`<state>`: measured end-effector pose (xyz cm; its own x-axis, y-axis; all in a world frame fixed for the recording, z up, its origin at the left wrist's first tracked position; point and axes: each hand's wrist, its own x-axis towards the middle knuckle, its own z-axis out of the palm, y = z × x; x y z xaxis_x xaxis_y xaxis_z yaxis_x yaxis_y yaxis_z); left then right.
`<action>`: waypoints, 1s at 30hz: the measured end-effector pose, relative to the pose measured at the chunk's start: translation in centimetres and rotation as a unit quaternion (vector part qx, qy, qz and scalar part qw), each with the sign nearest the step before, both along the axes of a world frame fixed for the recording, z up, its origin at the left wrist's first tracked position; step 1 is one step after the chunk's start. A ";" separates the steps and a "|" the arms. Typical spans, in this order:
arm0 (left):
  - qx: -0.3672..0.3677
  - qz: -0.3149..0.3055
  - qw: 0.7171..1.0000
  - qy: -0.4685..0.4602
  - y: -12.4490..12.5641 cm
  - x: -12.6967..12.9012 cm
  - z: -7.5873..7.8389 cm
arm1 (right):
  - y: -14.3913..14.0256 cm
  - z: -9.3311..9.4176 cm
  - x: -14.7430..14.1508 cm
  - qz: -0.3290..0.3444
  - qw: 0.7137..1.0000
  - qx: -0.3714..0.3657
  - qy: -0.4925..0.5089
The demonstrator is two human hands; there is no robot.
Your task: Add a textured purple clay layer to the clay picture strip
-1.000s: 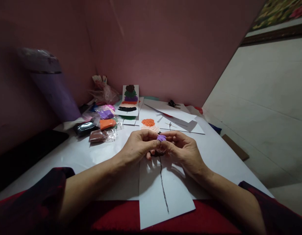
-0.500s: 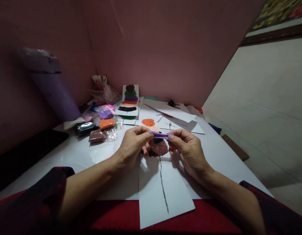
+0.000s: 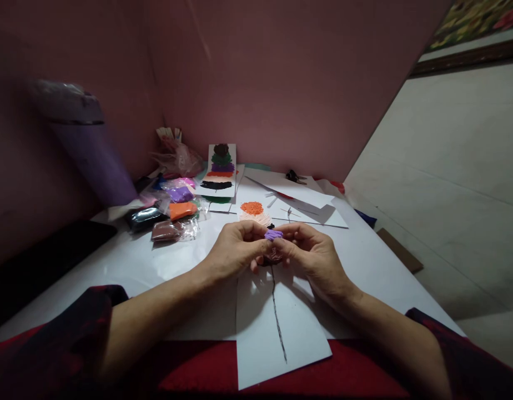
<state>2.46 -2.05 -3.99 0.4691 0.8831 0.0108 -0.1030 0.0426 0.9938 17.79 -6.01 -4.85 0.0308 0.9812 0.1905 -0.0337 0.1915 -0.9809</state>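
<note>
A small folded lump of purple modelling clay (image 3: 273, 235) is pinched between the fingertips of both hands. My left hand (image 3: 242, 247) grips it from the left, and my right hand (image 3: 312, 250) from the right, the two nearly touching. Beneath them lies a white card (image 3: 260, 333) with a dark line drawn down it. Its upper part bears textured clay bands: an orange patch (image 3: 251, 208), a pale peach band (image 3: 255, 219) and a brown band (image 3: 273, 256). My fingers hide much of the brown band and the black clay near it.
Clear packets of clay, among them an orange packet (image 3: 182, 210) and a brown packet (image 3: 167, 231), lie to the left. A finished-looking striped card (image 3: 218, 190) leans behind. Loose white paper (image 3: 292, 188) and keys (image 3: 295, 176) lie at the back. A tall purple roll (image 3: 94, 150) stands left.
My hands have moved together. The purple clay, a stretched strand between them before, is now folded into a short, ridged bundle.
</note>
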 end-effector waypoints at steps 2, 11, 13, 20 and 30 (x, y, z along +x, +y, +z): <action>-0.001 -0.012 1.000 0.005 0.0 -0.1 0.1 | 0.0 0.0 0.1 0.006 1.000 0.001 0.001; 0.000 -0.028 0.999 0.017 -0.2 -0.1 0.3 | 0.2 -0.1 0.1 -0.001 1.000 0.002 0.019; -0.011 0.015 1.000 0.008 -0.1 0.1 0.2 | 0.4 -0.2 0.2 -0.024 0.999 0.002 0.039; -0.046 0.095 0.990 -0.090 0.5 -0.2 -0.3 | 1.0 -0.5 0.7 -0.085 0.991 -0.042 0.093; -0.005 -0.031 0.999 -0.002 0.1 -0.2 0.1 | 0.3 -0.2 0.2 -0.003 1.000 -0.004 0.017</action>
<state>2.23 -1.94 -3.85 0.5232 0.8522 0.0041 -0.1043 0.0593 0.9928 17.95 -5.73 -5.07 0.0438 0.9824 0.1817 -0.0654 0.1843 -0.9807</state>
